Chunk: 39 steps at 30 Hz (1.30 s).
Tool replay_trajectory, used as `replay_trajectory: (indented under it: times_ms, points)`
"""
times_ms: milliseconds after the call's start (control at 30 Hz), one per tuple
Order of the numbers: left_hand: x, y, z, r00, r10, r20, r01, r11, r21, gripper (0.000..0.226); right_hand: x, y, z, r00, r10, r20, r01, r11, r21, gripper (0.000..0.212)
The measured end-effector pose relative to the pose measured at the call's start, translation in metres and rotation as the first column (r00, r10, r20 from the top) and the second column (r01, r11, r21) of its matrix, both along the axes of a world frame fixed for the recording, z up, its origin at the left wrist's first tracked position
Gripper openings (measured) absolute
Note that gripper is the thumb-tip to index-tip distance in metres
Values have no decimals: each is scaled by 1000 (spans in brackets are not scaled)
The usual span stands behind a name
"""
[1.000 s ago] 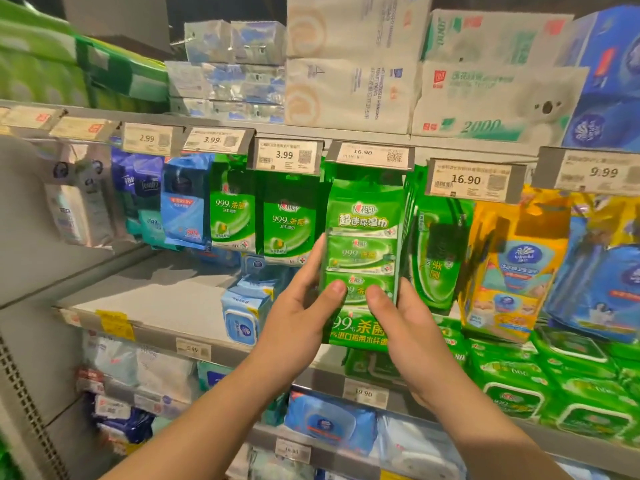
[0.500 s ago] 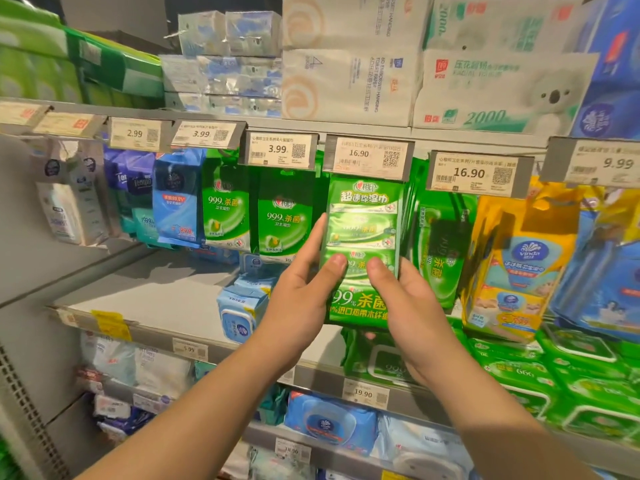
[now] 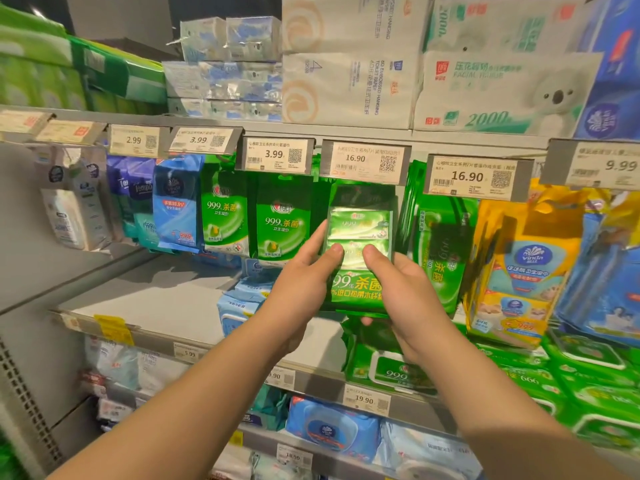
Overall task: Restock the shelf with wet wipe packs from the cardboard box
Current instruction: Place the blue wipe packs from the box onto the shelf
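Both hands, left hand (image 3: 304, 289) and right hand (image 3: 405, 299), grip green pack (image 3: 360, 237); neighbours crowd it.

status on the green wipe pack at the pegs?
Left hand and right hand both hold the green wipe pack, thumbs on its front. Pack raised under the 16.90 tag. Hook hidden; can't confirm it's hung.

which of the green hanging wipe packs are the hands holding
The multi-pack under the left 16.90 price tag: both the left hand and right hand grip it; the other green packs hang untouched.
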<state>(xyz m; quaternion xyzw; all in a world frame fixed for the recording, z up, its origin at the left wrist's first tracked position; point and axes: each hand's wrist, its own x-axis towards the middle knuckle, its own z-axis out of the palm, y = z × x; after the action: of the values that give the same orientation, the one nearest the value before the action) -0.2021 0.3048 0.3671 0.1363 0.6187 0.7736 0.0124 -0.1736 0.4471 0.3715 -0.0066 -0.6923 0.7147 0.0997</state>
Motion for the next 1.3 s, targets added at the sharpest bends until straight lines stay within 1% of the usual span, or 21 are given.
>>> replay_trajectory:
  times_ms: [33, 100, 167, 267, 367, 433, 467, 567, 600, 633, 667, 733, 800, 867, 933, 967, 1100, 1133, 1200, 1233, 1300]
  points:
    - [-2, 0, 0, 999, 6, 35, -5, 1000, -31, 40, -3, -1, 1, 1000, -26, 7, 25, 999, 32, 39]
    - [-2, 1, -3, 994, 28, 109, -15, 993, -116, 28, -9, -1, 3, 995, -100, 26, 96, 987, 131, 57]
    - [-2, 4, -8, 977, 48, 208, -17, 989, -148, 28, -16, 1, 1, 988, -150, 35, 140, 969, 206, 73]
    - [-2, 7, -15, 953, 59, 296, -20, 991, -133, 32, -25, 3, -3, 985, -174, 10, 167, 961, 222, 75]
    - [-6, 12, -15, 944, 83, 320, -31, 986, -167, 35, -32, 2, -3, 979, -202, -11, 198, 947, 251, 72]
    - [-9, 16, -15, 941, 102, 324, -41, 981, -189, 36, -35, 1, -3, 975, -220, -25, 217, 930, 296, 76]
    - [-9, 18, -15, 938, 108, 330, -46, 981, -190, 36, -35, -1, -3, 972, -232, -32, 230, 917, 325, 83]
    - [-8, 23, -15, 930, 127, 345, -60, 978, -199, 28, -35, -3, -8, 965, -261, -33, 251, 877, 411, 119]
    - [-7, 25, -14, 928, 135, 348, -67, 977, -200, 25, -38, -1, -12, 965, -262, -18, 245, 871, 425, 125]
    - [-8, 26, -15, 926, 144, 349, -75, 976, -204, 23, -40, 1, -14, 966, -259, 2, 232, 869, 437, 126]
    - [-8, 27, -15, 926, 152, 347, -82, 975, -208, 22, -39, 2, -15, 967, -252, 24, 214, 864, 456, 123]
    - [-8, 30, -17, 929, 151, 338, -79, 973, -218, 21, -38, 5, -17, 967, -249, 45, 198, 853, 483, 104]
    - [-8, 32, -20, 932, 146, 331, -69, 970, -234, 25, -40, 7, -22, 967, -243, 79, 179, 866, 468, 89]
    - [-7, 33, -22, 934, 154, 323, -71, 964, -254, 26, -41, 8, -30, 966, -235, 112, 162, 879, 448, 85]
    - [-6, 33, -24, 935, 162, 316, -76, 960, -268, 30, -41, 8, -36, 968, -216, 125, 144, 894, 424, 90]
    - [-6, 33, -26, 935, 167, 312, -79, 958, -275, 35, -42, 9, -40, 967, -220, 129, 146, 893, 426, 92]
    - [-1, 31, -31, 933, 212, 290, -115, 941, -318, 60, -43, 15, -56, 962, -215, 167, 124, 892, 436, 84]
    - [1, 30, -31, 934, 222, 281, -122, 934, -335, 60, -37, 15, -55, 963, -210, 169, 117, 892, 437, 79]
    - [8, 26, -32, 936, 227, 268, -122, 926, -358, 54, -24, 16, -51, 966, -205, 155, 119, 891, 437, 74]
    - [13, 24, -32, 937, 228, 265, -119, 921, -370, 49, -16, 16, -49, 968, -210, 140, 126, 883, 453, 62]
    - [25, 19, -33, 943, 228, 243, -114, 906, -408, 40, 1, 18, -46, 970, -226, 84, 150, 838, 525, 29]
